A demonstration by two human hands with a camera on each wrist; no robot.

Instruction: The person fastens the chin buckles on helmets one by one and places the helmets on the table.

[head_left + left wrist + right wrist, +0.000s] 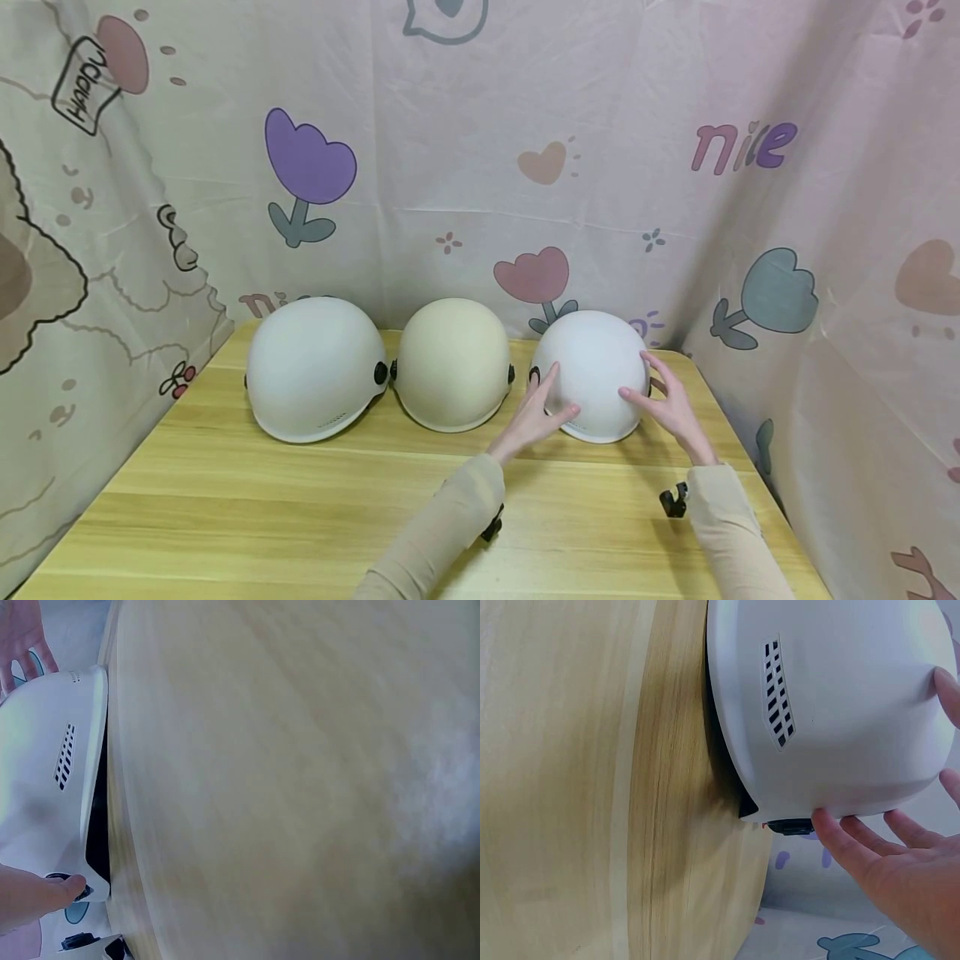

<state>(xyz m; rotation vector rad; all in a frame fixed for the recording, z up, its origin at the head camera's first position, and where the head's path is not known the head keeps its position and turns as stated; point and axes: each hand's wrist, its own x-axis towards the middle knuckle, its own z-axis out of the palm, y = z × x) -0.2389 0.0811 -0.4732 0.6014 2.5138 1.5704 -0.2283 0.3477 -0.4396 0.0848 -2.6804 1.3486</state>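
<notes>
At the right end of a row of helmets, a white helmet (592,375) sits on the wooden table between both hands. My left hand (534,417) is at its left side, fingers spread. In the left wrist view, one digit of that hand (37,898) lies over the black side knob (84,889). My right hand (670,408) is at the helmet's right side; in the right wrist view its extended fingertips (829,825) meet the shell near another black side knob (791,826). Slotted vents (778,694) show low on the helmet's front.
A cream helmet (453,367) stands left of the white one, and a larger white helmet (315,371) stands beyond it, almost touching. The wooden table (300,508) ends at a printed cloth backdrop (450,167). Black wrist mounts (673,502) hang beneath the sleeves.
</notes>
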